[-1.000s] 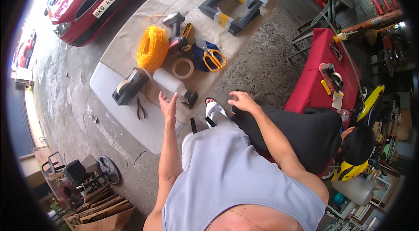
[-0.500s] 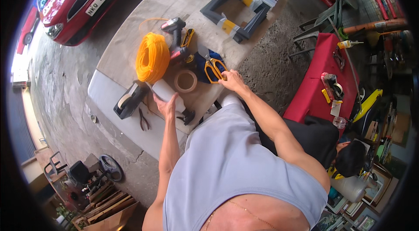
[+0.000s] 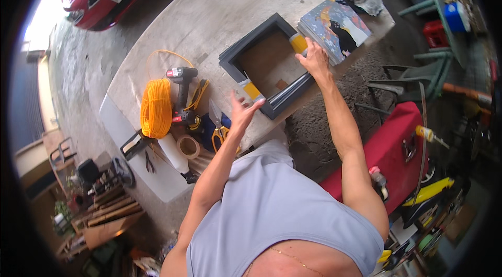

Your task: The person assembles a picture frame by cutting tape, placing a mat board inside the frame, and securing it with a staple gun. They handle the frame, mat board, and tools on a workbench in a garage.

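Note:
A stack of dark grey rectangular frames (image 3: 286, 100) lies on the table, with yellow-and-clear bands around two opposite sides. My left hand (image 3: 244, 113) hovers at the near left band (image 3: 252, 91), fingers spread and slightly blurred; whether it touches is unclear. At the far right band (image 3: 298, 44), my right hand (image 3: 317, 61) has its thumb and fingers apart against the frame's side. Beside that hand sits a stack of colourful printed panels (image 3: 334, 28). Orange-handled scissors (image 3: 219, 134) lie left of my left forearm, partly covered by it.
On the table's left are a coil of orange cord (image 3: 156, 108), a cordless drill (image 3: 182, 94), a tape roll (image 3: 188, 146), a white spray bottle (image 3: 172, 152), pliers (image 3: 149, 162) and a tape dispenser (image 3: 135, 143). A red-covered table (image 3: 355, 159) stands to the right.
My left hand has left the white spray bottle and moved to the frames' near left side. My right hand has left the scissors and reached the far right side. The view has shifted right.

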`<control>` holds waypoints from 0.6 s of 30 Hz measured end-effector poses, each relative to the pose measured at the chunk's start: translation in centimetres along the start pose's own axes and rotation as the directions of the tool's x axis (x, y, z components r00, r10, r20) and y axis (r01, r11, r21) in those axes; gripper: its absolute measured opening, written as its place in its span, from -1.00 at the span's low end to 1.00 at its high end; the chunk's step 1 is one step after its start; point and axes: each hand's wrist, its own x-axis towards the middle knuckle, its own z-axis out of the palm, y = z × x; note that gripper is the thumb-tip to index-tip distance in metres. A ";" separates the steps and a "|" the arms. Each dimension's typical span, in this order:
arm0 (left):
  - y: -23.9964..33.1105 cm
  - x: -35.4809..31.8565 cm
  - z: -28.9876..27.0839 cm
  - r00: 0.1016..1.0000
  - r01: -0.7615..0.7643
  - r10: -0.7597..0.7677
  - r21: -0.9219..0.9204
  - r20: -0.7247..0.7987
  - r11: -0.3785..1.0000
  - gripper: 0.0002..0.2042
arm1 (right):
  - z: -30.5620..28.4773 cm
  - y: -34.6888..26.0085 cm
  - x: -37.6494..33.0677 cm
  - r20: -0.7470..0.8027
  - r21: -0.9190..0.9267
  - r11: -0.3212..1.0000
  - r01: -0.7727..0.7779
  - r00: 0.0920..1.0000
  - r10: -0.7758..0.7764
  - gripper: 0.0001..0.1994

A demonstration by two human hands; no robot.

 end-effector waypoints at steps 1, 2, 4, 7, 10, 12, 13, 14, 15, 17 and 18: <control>0.3 1.2 1.7 0.995 0.010 0.001 0.109 -0.101 0.994 0.00 | 0.6 0.3 0.7 0.070 0.054 0.998 -0.037 0.997 0.033 -0.45; 0.6 2.2 3.3 0.981 0.026 0.015 0.209 -0.192 0.978 -0.04 | 0.9 0.8 1.5 0.135 0.094 0.993 -0.074 0.989 0.061 -0.45; 1.1 3.0 5.0 0.953 0.065 0.042 0.338 -0.299 0.939 -0.21 | 0.4 1.7 2.6 0.218 0.103 0.989 -0.108 0.972 0.084 -0.50; 1.6 2.4 4.5 0.951 -0.042 0.121 0.269 -0.286 0.962 -0.36 | 0.4 2.2 3.1 0.252 0.179 0.983 -0.044 0.968 -0.002 -0.57; 1.9 0.5 3.7 0.935 -0.015 0.078 0.182 -0.346 0.983 -0.43 | 0.1 0.9 2.5 0.278 0.152 0.988 -0.010 0.960 -0.033 -0.63; 0.4 1.0 3.7 0.942 -0.020 0.105 0.257 -0.320 0.966 -0.41 | 0.8 0.6 2.4 0.323 0.102 0.995 0.018 0.945 -0.050 -0.62; -0.3 1.0 3.1 0.943 -0.011 0.107 0.294 -0.315 0.956 -0.40 | 0.9 0.8 2.6 0.357 0.115 0.993 0.015 0.932 -0.055 -0.56; -0.9 0.8 2.5 0.944 -0.067 0.139 0.240 -0.300 0.968 -0.36 | 0.8 1.0 2.5 0.269 0.172 0.982 0.071 0.956 -0.117 -0.58; -1.7 0.7 1.9 0.942 -0.132 0.182 0.186 -0.282 0.974 -0.32 | 0.9 0.7 2.0 0.170 0.226 0.966 0.124 0.972 -0.165 -0.60; -2.6 -0.5 0.0 0.974 0.015 -0.055 -0.180 -0.218 0.984 -0.33 | -0.7 -1.9 0.6 -0.035 0.090 0.927 0.365 0.931 -0.364 -0.60; -3.4 -1.2 -0.9 0.937 -0.042 0.061 0.064 -0.343 0.997 -0.39 | -1.4 -3.0 0.1 -0.142 -0.001 0.889 0.457 0.880 -0.453 -0.61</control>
